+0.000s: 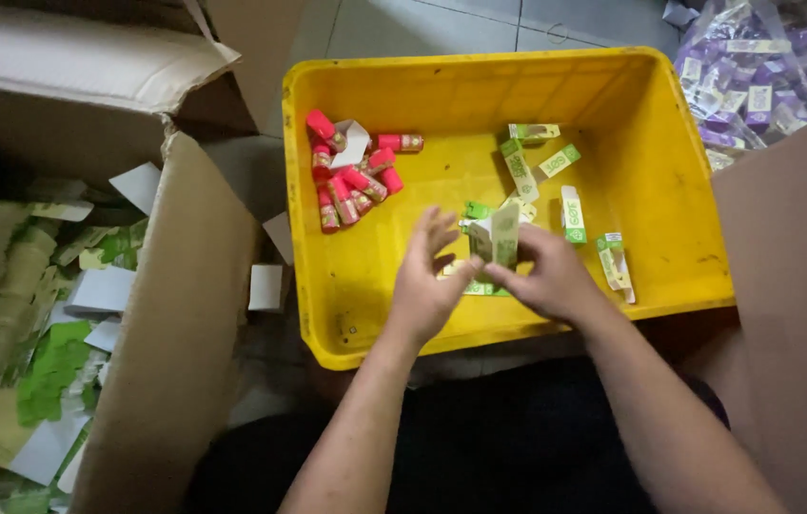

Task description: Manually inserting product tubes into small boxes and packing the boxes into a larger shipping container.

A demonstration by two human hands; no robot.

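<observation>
Both hands work on a small green and white box [499, 236] over the front middle of the yellow tub [480, 86]. The right hand [551, 276] pinches it shut-fingered; the left hand [423, 281] touches it with loose, open fingers. It looks like box folding. Next the flaps need tucking. Red bottles [356, 176] lie at the tub's back left.

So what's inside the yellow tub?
In the yellow tub: a heap of little red bottles and scattered green-and-white boxes. The left hand and right hand cover what lies beneath them.
</observation>
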